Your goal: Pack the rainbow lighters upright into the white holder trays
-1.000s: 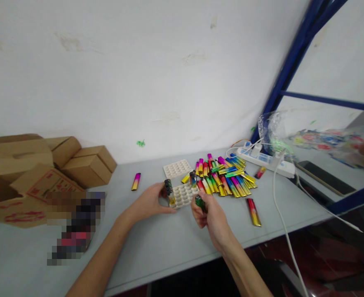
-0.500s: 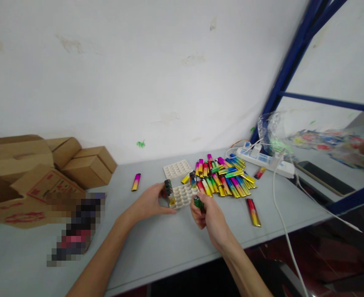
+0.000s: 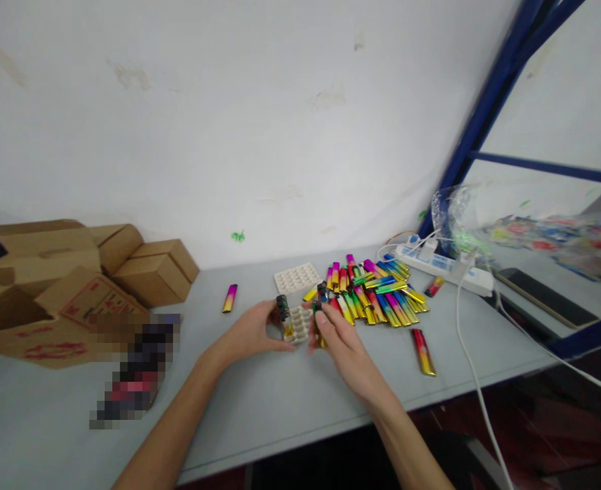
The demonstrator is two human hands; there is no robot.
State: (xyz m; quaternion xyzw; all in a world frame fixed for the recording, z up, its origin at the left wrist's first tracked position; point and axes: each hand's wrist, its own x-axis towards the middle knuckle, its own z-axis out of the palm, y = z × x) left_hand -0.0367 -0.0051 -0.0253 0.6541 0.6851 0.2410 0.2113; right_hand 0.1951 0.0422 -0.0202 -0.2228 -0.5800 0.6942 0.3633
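One lighter (image 3: 322, 338) is grasped by fingers of the right hand (image 3: 350, 350); fingers of the left hand (image 3: 252, 331) hold the tray (image 3: 301, 324), upright lighters (image 3: 284, 317) just beside them.

Brought the right hand (image 3: 346, 344) over to the left, from just beside the white tray (image 3: 301, 320) to right up against or over its right end. Opened out the tight fist too, now with longer, straighter fingers around the lighter (image 3: 321, 340). Turned that lighter as well, from green and leaning to almost standing up, with a gold bottom now showing. Made the gap to the left hand (image 3: 249, 332) smaller. Hid the tray's front right corner. Slid the view slightly, putting the brown boxes (image 3: 150, 279) a bit farther right
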